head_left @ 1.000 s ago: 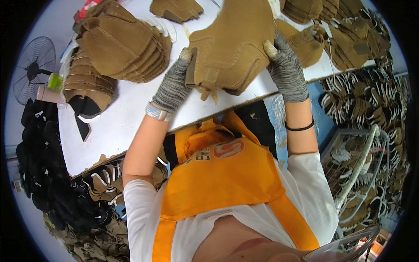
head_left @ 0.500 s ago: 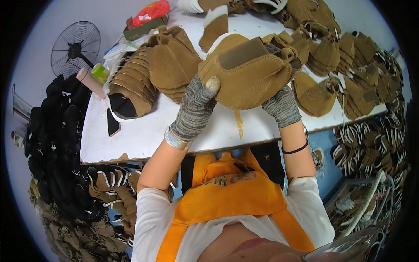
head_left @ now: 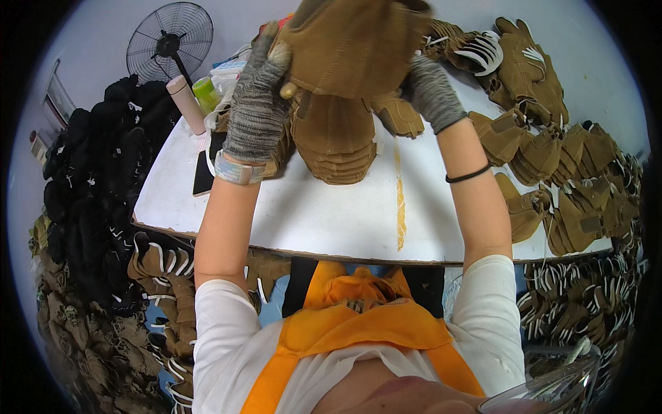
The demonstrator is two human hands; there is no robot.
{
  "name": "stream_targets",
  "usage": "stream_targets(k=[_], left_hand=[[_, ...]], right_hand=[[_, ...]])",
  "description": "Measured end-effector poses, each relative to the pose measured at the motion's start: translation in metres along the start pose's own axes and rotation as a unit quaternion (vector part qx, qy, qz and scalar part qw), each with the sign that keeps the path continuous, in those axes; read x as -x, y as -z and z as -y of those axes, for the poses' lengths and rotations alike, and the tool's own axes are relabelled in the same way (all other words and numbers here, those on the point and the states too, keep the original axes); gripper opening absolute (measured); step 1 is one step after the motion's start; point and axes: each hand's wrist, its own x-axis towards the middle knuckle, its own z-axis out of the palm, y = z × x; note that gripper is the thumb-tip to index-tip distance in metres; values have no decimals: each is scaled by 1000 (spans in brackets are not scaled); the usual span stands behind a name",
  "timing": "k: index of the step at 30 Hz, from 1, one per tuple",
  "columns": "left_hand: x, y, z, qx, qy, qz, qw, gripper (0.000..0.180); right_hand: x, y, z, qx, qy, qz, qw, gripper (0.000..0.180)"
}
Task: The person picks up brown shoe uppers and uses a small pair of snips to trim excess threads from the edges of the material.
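Observation:
Both hands wear grey knit gloves with the fingertips bare. Between them they lift a brown suede shoe upper (head_left: pixel 358 52) over the far part of the table, partly cut off by the picture's top edge. My left hand (head_left: pixel 258 103) is closed on its left side, a bare thumb showing at the edge. The right side is gripped by my right hand (head_left: pixel 436 93), whose fingers are mostly hidden by the upper. Just below and behind it, a stack of brown uppers (head_left: pixel 336 148) lies on the white table (head_left: pixel 331 221). Another brown piece (head_left: pixel 398 117) rests right of that stack.
More brown uppers (head_left: pixel 534 152) crowd the table's right side. At the left stand a pink bottle (head_left: pixel 185 105), a green container (head_left: pixel 205 94) and a dark phone (head_left: pixel 203 172). Beyond them is a black fan (head_left: pixel 167 45). Black shoe parts (head_left: pixel 86 207) are piled left of the table.
Both hands have raised the upper and carried it away from me, over the stack. It now faces differently. My view has shifted, so the table sits lower in the picture.

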Motion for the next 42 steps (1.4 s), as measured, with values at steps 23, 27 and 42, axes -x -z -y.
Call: stream_targets(k=[23, 27, 42], left_hand=[[24, 57, 64, -348, 51, 28, 936, 60], [-5, 26, 48, -418, -189, 21, 888, 66], [-14, -27, 86, -309, -165, 53, 935, 49]], right_hand=[[44, -56, -81, 91, -250, -45, 963, 35], [5, -24, 0, -223, -63, -122, 965, 25], [9, -76, 32, -262, -68, -89, 959, 44]])
